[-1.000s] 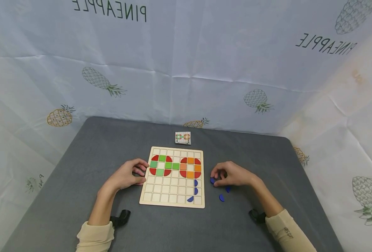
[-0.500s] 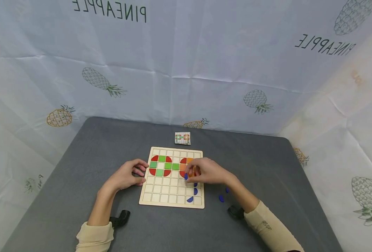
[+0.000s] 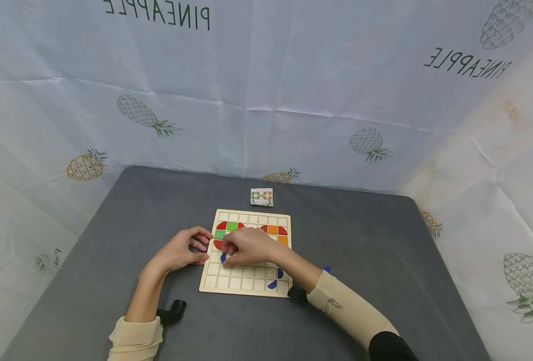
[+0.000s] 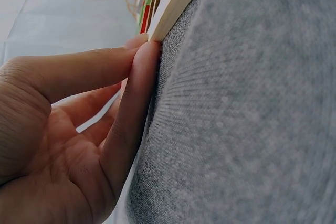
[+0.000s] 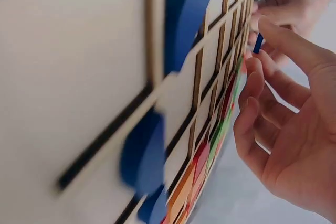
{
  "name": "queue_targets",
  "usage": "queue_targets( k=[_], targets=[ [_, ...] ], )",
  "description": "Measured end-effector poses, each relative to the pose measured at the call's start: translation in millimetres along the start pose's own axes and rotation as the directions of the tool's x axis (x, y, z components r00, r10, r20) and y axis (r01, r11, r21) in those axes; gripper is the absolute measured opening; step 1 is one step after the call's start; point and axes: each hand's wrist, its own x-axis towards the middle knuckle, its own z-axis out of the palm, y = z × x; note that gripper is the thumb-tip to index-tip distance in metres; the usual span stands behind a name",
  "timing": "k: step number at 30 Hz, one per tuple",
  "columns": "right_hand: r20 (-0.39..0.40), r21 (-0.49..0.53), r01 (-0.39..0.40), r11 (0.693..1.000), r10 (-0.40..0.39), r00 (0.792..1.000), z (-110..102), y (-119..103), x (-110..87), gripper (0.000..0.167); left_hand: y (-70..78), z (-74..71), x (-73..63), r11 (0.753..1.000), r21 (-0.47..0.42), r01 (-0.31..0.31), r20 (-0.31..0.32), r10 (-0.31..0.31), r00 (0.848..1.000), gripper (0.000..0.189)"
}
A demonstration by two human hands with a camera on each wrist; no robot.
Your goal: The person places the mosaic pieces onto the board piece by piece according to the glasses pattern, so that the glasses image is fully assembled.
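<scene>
A pale wooden grid board (image 3: 248, 290) lies on the table, with red, green and orange pieces in its upper rows. My right hand (image 3: 250, 245) reaches across it, pinching a blue half-round piece (image 3: 223, 257) between thumb and finger over the left part of the grid. In the right wrist view this blue piece (image 5: 258, 43) shows edge-on at the fingertips. My left hand (image 3: 180, 250) rests at the board's left edge; its thumb and fingertips (image 4: 137, 41) touch the rim. Blue half-round pieces (image 3: 272, 284) sit in the right column; three show in the right wrist view.
A small pattern card (image 3: 261, 197) lies behind the board. Right of the board, a loose blue piece (image 3: 326, 269) shows beside my right forearm, which covers part of the grid. The dark grey table (image 3: 361, 225) meets a pineapple-print curtain (image 3: 266, 75) at the back.
My right hand has carried a blue half-round piece from the table right of the board, leftward across to the grid's left side. My left hand has stayed at the edge.
</scene>
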Motion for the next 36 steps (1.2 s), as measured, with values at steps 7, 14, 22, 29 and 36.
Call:
queue_targets(
  k=[7,14,22,29,36],
  targets=[
    [0.009,-0.098,-0.012,0.995,0.013,1.0,7.6,-11.1,18.1,0.023,-1.1,-1.0,0.8,1.0,-0.001,0.004,0.004,-0.004,1.0,0.046],
    [0.01,-0.129,-0.019,0.991,0.02,1.0,10.6,-10.6,21.2,0.028,-0.1,-1.0,0.4,1.0,0.005,0.009,0.003,-0.009,1.0,0.046],
    [0.045,-0.102,0.049,0.994,-0.044,0.998,12.5,-6.5,19.8,0.016,-0.6,-0.3,0.4,1.0,0.001,0.013,0.0,-0.013,1.0,0.046],
    [0.048,-0.053,0.035,0.998,-0.032,0.998,10.4,-3.7,15.5,0.022,-0.2,-0.3,-0.5,1.0,-0.004,0.011,-0.002,-0.011,1.0,0.047],
    [0.04,0.039,0.058,0.998,-0.059,0.997,-2.8,2.9,-3.9,0.034,0.3,0.0,0.4,1.0,-0.012,0.025,-0.002,-0.025,1.0,0.047]
  ],
)
